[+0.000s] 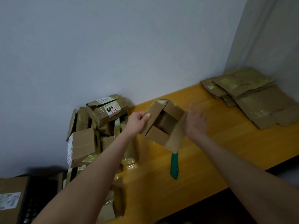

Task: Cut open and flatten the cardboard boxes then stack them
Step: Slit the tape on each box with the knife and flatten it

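The left grip (pixel 140 118) is pinching a flap of the open cardboard box (pixel 163 125), holding it just above the worktop (pixel 210 151), while the right grip (pixel 196 120) is hovering beside its right wall, fingers spread and holding nothing. Flattening it well is likely calling for the right palm pressing that wall inward along the creases, clear of the green-handled knife (pixel 174 165) lying below.

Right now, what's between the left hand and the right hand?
Head view: the open cardboard box. The left hand pinches its left wall; the right hand, open and blurred, is at its other side.
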The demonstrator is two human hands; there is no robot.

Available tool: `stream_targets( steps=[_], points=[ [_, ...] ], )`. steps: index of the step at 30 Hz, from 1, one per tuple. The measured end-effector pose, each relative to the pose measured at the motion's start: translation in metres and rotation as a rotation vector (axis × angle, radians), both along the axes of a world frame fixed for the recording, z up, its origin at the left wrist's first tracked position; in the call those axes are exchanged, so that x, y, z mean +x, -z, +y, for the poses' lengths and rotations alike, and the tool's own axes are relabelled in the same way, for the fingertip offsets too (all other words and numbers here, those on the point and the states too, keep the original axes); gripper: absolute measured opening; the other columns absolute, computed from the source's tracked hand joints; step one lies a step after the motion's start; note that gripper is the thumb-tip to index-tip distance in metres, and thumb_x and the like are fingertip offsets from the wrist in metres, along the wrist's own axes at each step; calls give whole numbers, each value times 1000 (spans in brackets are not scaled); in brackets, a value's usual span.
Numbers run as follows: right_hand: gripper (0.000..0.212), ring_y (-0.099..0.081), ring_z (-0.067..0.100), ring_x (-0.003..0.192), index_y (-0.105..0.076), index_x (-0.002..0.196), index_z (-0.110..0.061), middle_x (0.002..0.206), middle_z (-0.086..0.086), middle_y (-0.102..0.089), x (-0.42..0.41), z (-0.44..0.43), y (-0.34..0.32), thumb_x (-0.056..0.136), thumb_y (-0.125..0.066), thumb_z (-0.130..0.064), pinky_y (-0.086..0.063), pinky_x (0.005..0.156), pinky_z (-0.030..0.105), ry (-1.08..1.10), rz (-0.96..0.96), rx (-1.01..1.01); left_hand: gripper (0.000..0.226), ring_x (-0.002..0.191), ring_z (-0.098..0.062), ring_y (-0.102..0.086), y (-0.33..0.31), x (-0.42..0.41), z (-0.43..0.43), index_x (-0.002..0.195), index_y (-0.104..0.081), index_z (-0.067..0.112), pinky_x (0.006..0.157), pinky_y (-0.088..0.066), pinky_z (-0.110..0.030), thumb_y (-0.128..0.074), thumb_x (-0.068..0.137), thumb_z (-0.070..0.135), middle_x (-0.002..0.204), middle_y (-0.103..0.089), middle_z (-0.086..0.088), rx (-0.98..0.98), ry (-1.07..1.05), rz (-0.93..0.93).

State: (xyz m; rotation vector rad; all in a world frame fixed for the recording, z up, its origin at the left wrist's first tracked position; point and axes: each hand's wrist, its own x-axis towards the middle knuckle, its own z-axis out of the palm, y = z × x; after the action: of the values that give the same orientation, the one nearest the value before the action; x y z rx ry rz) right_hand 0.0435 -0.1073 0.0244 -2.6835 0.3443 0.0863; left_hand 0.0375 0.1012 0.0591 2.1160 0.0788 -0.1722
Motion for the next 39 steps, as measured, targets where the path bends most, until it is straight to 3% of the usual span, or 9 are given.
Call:
stream_targets(
  steps=[3,5,7,12,19,23,27,34,39],
  points=[
    [114,-1,37,147,12,152,-16,160,12,-5,3,6,-13,80,-68,-53,-7,116,53,-140,87,-100,34,72,-23,-62,-15,1,-12,87,-67,3,66,-48,-28,-50,99,31,78,-66,-12,174,136,-137],
    [111,-27,36,141,1,153,-12,155,12,-26,5,10,-17,78,-64,-63,-24,112,51,-90,104,24,35,65,-20,-57,-26,3,-15,80,-65,7,62,-44,-26,-50,99,32,70,-62,-8,263,227,-182],
    [82,-49,33,122,-14,150,-10,140,11,-46,5,8,-20,91,-53,-50,-44,98,46,-72,33,65,31,59,-14,-53,-35,5,-15,78,-65,13,59,-40,-27,-51,99,31,63,-57,1,307,290,-213],
    [35,-56,34,105,-57,120,0,113,18,-61,1,-1,-32,103,-38,-23,-45,85,39,-132,-14,485,22,84,-15,-61,-46,13,5,101,-72,26,59,-39,-24,-58,93,42,86,-67,7,565,67,-309],
    [38,-47,20,67,-42,66,-13,69,3,-45,-5,15,-33,103,-38,-23,-38,58,32,-12,-116,440,110,138,-33,-36,-4,10,6,152,-19,10,111,-36,-49,-83,69,43,151,-36,-14,-52,-454,41],
    [39,-53,28,67,-48,67,-5,67,12,-49,-8,18,-28,102,-41,-23,-40,54,31,-146,-122,504,89,122,-34,-53,1,11,-1,136,-41,4,97,-48,-41,-81,70,48,139,-49,-15,195,-361,135],
    [40,-63,45,84,-58,92,16,91,34,-61,-15,12,-23,100,-47,-21,-52,70,60,-184,-65,667,56,104,-33,-60,-2,14,11,127,-50,5,85,-53,-41,-72,83,32,126,-55,-15,379,-374,95],
    [28,-57,23,100,-53,126,-4,110,9,-58,-17,-21,-20,99,-49,-9,-53,78,33,55,20,1115,17,91,-27,-56,-5,8,46,102,-59,11,80,-49,-42,-43,94,11,104,-57,-14,-446,-155,229],
    [35,-55,25,109,-49,132,-6,120,10,-56,-15,-27,-13,98,-51,-10,-50,85,34,122,73,1258,72,97,-33,-51,-6,15,66,133,-51,15,78,-53,-51,-63,73,53,107,-52,-13,-815,59,481]
  ],
)
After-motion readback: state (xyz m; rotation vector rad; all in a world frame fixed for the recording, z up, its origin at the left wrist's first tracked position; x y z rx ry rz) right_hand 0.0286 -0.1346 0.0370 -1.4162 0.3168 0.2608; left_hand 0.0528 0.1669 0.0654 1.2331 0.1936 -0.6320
